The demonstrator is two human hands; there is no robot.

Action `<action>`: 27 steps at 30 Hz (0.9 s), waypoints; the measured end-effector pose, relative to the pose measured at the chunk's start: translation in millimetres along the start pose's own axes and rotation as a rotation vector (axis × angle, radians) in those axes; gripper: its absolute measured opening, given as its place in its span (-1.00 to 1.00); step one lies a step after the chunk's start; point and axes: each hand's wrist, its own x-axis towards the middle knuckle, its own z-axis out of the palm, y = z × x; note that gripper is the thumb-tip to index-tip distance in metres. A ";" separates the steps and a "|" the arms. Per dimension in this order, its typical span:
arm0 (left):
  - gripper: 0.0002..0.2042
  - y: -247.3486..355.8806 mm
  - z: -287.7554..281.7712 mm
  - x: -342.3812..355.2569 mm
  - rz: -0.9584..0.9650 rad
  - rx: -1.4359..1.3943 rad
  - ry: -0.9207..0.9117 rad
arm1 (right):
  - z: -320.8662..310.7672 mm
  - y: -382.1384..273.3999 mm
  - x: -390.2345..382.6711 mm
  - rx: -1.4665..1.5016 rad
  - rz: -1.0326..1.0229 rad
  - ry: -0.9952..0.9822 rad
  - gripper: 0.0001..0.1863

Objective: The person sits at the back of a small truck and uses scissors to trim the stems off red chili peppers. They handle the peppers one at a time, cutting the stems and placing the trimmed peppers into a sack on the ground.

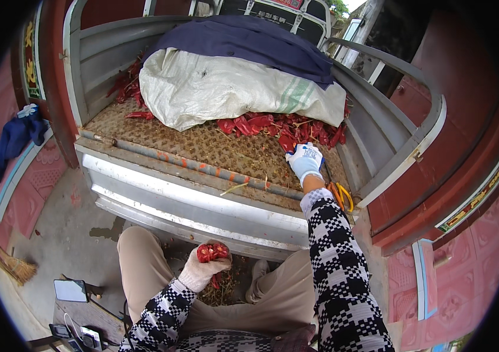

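My right hand (305, 160), in a white and blue glove, reaches onto the rusty bed of a small cart (214, 146) and rests on the edge of a pile of red dried chillies (278, 128). Whether its fingers grip one is hidden. Between my knees, my left hand (203, 268), in a white glove, is closed around a few red chillies (212, 251). Both sleeves are black-and-white checked.
A stuffed white sack (226, 88) under a dark blue cloth (243, 41) fills the back of the cart. Orange-handled scissors (341, 195) lie at the bed's right edge. A broom (9, 264) and a phone (70, 290) are at my left. Chilli scraps (220, 290) lie on the ground.
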 end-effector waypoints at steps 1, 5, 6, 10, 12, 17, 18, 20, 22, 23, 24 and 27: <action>-0.80 2.9 -0.4 1.0 0.007 -0.045 -0.012 | 0.4 -1.4 4.2 -0.008 -0.012 -0.005 -0.48; -0.82 19.2 4.2 2.3 0.027 -0.181 -0.022 | 2.8 7.9 -1.5 0.102 -0.043 0.132 -0.55; -0.82 20.5 5.7 1.3 0.030 -0.198 -0.010 | 1.9 10.0 -9.2 0.112 -0.066 0.175 -0.57; -0.64 16.3 0.8 3.2 0.043 -0.224 -0.031 | 0.4 16.2 -58.5 0.212 -0.303 0.509 -0.64; -0.58 11.8 -4.6 4.1 0.027 -0.299 -0.026 | 1.3 15.2 -85.3 0.411 -0.375 0.543 -0.70; -0.65 13.4 -3.5 1.8 0.039 -0.469 0.022 | 20.5 3.6 -165.6 1.610 -0.242 -0.064 -0.83; -0.65 13.5 -4.0 2.6 0.042 -0.497 0.019 | 26.7 -0.3 -181.5 1.756 -0.213 -0.194 -0.84; -0.68 18.5 -2.6 3.0 0.058 -0.535 0.020 | 40.4 -6.9 -210.1 1.875 -0.183 -0.357 -0.83; -0.70 16.0 -4.7 3.8 0.095 -0.562 0.018 | 54.6 -15.9 -238.0 1.892 -0.204 -0.429 -0.83; -0.70 19.7 -3.7 -0.2 0.112 -0.546 0.035 | 60.8 -22.4 -249.5 1.853 -0.256 -0.387 -0.83; -0.71 22.1 -3.0 -1.8 0.101 -0.520 0.053 | 66.6 -29.7 -260.0 1.781 -0.330 -0.304 -0.83; -0.79 22.9 3.9 -2.8 0.105 -0.479 0.092 | 79.7 -42.4 -281.8 1.539 -0.427 -0.181 -0.81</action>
